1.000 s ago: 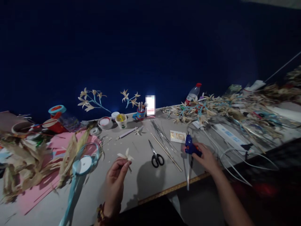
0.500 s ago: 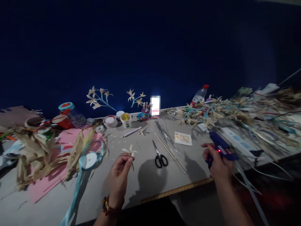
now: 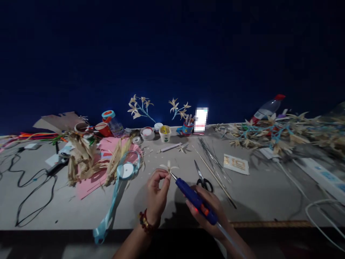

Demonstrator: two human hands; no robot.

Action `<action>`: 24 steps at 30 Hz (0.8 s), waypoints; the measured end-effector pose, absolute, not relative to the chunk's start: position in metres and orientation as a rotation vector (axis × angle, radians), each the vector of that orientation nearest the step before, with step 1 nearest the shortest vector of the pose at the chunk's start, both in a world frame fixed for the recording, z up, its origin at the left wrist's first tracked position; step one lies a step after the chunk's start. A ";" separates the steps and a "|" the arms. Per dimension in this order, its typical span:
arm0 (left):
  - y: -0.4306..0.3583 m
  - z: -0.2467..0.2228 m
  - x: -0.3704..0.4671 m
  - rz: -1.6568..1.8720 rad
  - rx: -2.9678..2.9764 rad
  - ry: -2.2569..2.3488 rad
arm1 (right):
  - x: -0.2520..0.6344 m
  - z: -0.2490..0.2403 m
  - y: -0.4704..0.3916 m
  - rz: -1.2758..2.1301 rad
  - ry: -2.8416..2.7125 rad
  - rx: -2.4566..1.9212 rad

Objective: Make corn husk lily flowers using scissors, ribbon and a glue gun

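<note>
Between the thumb and fingertips of my left hand (image 3: 159, 189) is a small pale husk flower (image 3: 169, 167), its petals spread upward. My right hand (image 3: 208, 210) is wrapped round a blue glue gun (image 3: 195, 198) with a small red light. The gun's metal nozzle is at the base of the flower, by my left fingertips; whether it touches is too small to tell. Black-handled scissors (image 3: 204, 180) lie just beyond my right hand, their handles partly hidden by it.
Left: dried husks (image 3: 81, 162), pink paper (image 3: 86, 187), blue ribbon roll (image 3: 126, 171). Behind: tubs (image 3: 165, 134), a cup of sticks (image 3: 188, 127), a lit phone (image 3: 201, 120). Right: wires (image 3: 215, 162), a white packet (image 3: 236, 164), flower stems (image 3: 269, 131), a power strip (image 3: 320, 176) with cables.
My right hand has brought the glue gun from beside the power strip leftward to the flower in my left hand. The view has turned left, so the table things appear further right.
</note>
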State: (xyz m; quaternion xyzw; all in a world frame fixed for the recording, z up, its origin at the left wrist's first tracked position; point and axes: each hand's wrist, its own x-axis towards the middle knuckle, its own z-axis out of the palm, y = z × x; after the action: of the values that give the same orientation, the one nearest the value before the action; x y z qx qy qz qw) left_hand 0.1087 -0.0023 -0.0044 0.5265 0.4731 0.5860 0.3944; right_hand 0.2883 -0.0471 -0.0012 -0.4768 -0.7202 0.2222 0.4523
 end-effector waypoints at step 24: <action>-0.002 -0.004 0.112 1.439 1.364 1.181 | 0.289 -0.022 -0.036 0.296 -1.982 -1.161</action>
State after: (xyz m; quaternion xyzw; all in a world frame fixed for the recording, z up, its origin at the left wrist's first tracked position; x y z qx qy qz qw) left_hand 0.1117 -0.0018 -0.0040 0.5405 0.4680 0.5700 0.4050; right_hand 0.2888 -0.0359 -0.0216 -0.4592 -0.7838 0.1172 0.4013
